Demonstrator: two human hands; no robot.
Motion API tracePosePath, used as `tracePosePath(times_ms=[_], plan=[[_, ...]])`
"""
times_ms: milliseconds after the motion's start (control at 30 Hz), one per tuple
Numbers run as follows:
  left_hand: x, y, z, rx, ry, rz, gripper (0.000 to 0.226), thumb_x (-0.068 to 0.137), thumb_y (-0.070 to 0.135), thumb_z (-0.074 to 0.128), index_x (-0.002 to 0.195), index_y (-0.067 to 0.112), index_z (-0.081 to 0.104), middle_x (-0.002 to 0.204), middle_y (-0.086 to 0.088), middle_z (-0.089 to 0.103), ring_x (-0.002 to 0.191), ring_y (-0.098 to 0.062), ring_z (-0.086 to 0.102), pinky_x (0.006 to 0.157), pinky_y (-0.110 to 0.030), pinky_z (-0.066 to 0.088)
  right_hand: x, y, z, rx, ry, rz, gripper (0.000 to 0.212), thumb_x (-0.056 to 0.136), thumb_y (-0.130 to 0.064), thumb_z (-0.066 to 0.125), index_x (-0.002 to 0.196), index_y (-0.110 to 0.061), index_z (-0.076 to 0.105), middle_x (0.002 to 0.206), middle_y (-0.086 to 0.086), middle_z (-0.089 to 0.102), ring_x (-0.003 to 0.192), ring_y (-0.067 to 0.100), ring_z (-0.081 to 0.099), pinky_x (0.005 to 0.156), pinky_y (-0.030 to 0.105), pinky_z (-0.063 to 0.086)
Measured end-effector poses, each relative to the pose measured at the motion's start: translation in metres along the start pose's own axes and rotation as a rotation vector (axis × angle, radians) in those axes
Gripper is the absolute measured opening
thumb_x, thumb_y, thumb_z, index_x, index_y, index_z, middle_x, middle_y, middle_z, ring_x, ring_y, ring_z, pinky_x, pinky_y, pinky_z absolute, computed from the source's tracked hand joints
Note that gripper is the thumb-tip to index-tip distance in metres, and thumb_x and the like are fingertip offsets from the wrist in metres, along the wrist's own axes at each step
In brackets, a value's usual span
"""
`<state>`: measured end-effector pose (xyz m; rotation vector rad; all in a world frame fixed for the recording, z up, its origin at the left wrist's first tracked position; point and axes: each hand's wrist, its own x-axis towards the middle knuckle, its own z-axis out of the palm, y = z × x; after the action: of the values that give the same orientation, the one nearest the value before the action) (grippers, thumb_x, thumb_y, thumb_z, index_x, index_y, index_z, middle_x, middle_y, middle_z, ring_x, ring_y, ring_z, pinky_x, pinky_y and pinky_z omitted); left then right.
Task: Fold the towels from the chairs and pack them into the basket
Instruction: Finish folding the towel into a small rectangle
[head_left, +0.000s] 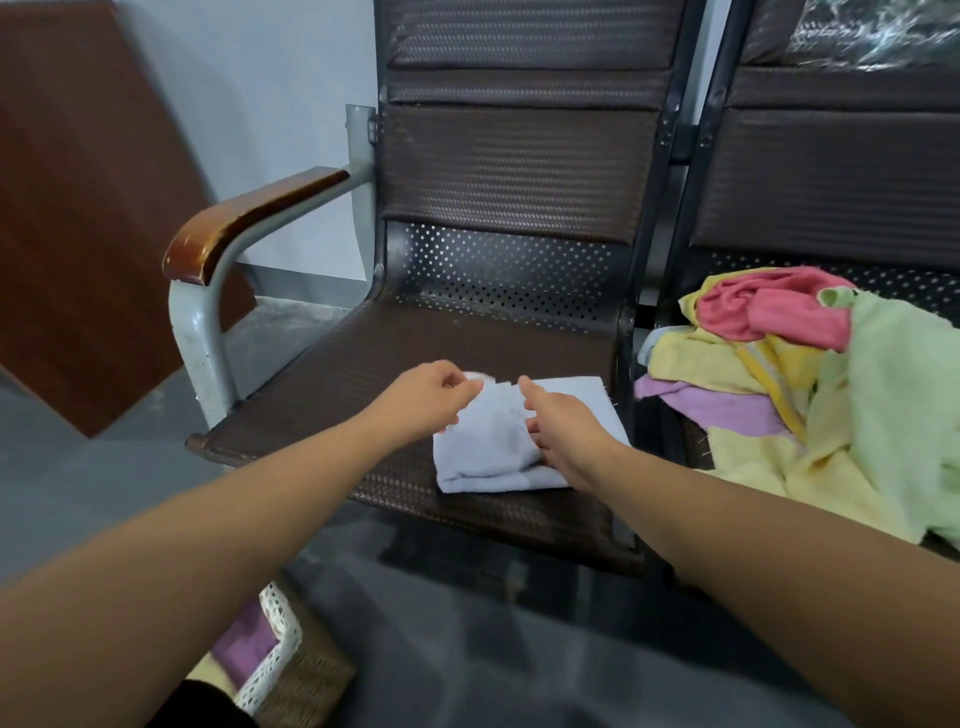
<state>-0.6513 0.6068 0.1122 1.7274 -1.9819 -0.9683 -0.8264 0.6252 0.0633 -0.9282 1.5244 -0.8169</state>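
A pale blue towel (498, 441) lies partly folded on the seat of the left chair (322, 395). My left hand (431, 397) pinches its upper left corner, lifted slightly off the seat. My right hand (563, 431) rests on the towel's right half, fingers holding the fabric. On the right chair sits a loose pile of towels (789, 384): pink on top, then yellow, purple and a large light green one. The basket (280, 649), woven with a white lace liner, stands on the floor at the lower left; a purple towel (244, 647) lies inside it.
The left chair has a wooden armrest (244, 218) on a grey metal post. A brown panel (78, 208) leans against the wall at the left. Grey floor lies in front of the chairs.
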Motion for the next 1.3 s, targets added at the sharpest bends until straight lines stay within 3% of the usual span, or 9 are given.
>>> tracePosePath(times_ms=[133,267,433,533,633,800,1033,1133,1300], plan=[[0.005,-0.019,0.007,0.235,0.018,-0.031,0.018,0.094,0.026,0.056,0.103,0.014,0.066,0.101,0.001,0.068,0.097,-0.018,0.062,0.081,-0.032,0.050,-0.005,0.006,0.001,-0.287,-0.002,-0.095,0.049,0.091,-0.017,0.065,0.135,-0.019,0.045,0.112,0.007,0.057,0.094,0.020,0.058,0.062,0.025,0.049],[0.014,-0.034,0.009,0.231,0.035,-0.156,0.020,0.089,0.026,0.059,0.104,0.012,0.057,0.102,-0.003,0.063,0.092,-0.021,0.060,0.065,-0.030,0.042,-0.008,0.001,0.011,-0.317,-0.050,-0.172,0.021,0.088,-0.007,0.057,0.108,-0.013,0.063,0.088,0.006,0.058,0.077,0.023,0.060,0.057,0.030,0.054],[0.024,-0.040,0.021,0.029,0.004,-0.330,0.030,0.085,0.025,0.066,0.072,0.008,0.046,0.070,-0.007,0.055,0.059,-0.020,0.055,0.052,-0.029,0.048,-0.002,0.000,0.001,-0.823,0.033,-0.360,0.024,0.091,-0.017,0.052,0.105,-0.012,0.070,0.099,0.004,0.062,0.094,0.024,0.059,0.083,0.036,0.053],[0.026,-0.037,0.026,-0.020,-0.010,-0.403,0.031,0.089,0.035,0.069,0.084,0.010,0.051,0.081,-0.003,0.055,0.069,-0.017,0.054,0.058,-0.028,0.045,0.013,0.009,-0.016,-1.055,-0.050,-0.327,0.038,0.092,-0.039,0.052,0.129,-0.033,0.062,0.134,0.004,0.051,0.123,0.026,0.049,0.104,0.044,0.042],[0.026,-0.036,0.028,-0.072,-0.022,-0.435,0.037,0.087,0.036,0.072,0.101,0.008,0.053,0.084,-0.001,0.054,0.069,-0.016,0.051,0.052,-0.027,0.038,0.020,0.024,-0.026,-1.096,-0.146,-0.332,0.055,0.099,-0.048,0.045,0.152,-0.039,0.033,0.160,0.004,0.031,0.147,0.024,0.028,0.119,0.051,0.021],[0.020,-0.040,0.018,-0.215,0.026,-0.464,0.024,0.087,0.022,0.065,0.100,0.002,0.061,0.082,-0.011,0.058,0.059,-0.021,0.048,0.047,-0.026,0.037,0.010,0.029,-0.004,-1.106,-0.216,-0.378,0.049,0.108,-0.045,0.023,0.156,-0.046,0.016,0.167,0.006,0.009,0.154,0.021,0.004,0.123,0.051,-0.004],[0.009,-0.053,-0.018,-0.270,0.201,-0.416,0.030,0.085,0.022,0.065,0.106,0.000,0.065,0.099,-0.015,0.068,0.085,-0.026,0.066,0.061,-0.030,0.047,-0.003,0.010,0.059,-0.903,-0.241,-0.334,0.047,0.105,-0.039,0.034,0.151,-0.034,0.038,0.162,0.004,0.029,0.150,0.021,0.020,0.123,0.046,0.005],[0.009,-0.043,-0.022,-0.282,0.210,-0.388,0.033,0.084,0.023,0.065,0.108,0.001,0.064,0.102,-0.016,0.068,0.089,-0.029,0.066,0.072,-0.036,0.056,-0.002,-0.003,0.052,-0.460,-0.226,-0.180,0.034,0.101,-0.035,0.047,0.126,-0.021,0.065,0.135,0.000,0.061,0.129,0.021,0.052,0.113,0.035,0.035],[0.009,0.002,-0.003,-0.259,0.137,-0.146,0.025,0.089,0.031,0.066,0.101,0.009,0.066,0.099,-0.006,0.065,0.087,-0.019,0.062,0.072,-0.034,0.051,0.008,-0.022,0.005,0.225,-0.100,0.116,0.052,0.101,-0.054,0.043,0.113,-0.006,0.060,0.112,0.018,0.070,0.104,0.031,0.067,0.087,0.045,0.055]])
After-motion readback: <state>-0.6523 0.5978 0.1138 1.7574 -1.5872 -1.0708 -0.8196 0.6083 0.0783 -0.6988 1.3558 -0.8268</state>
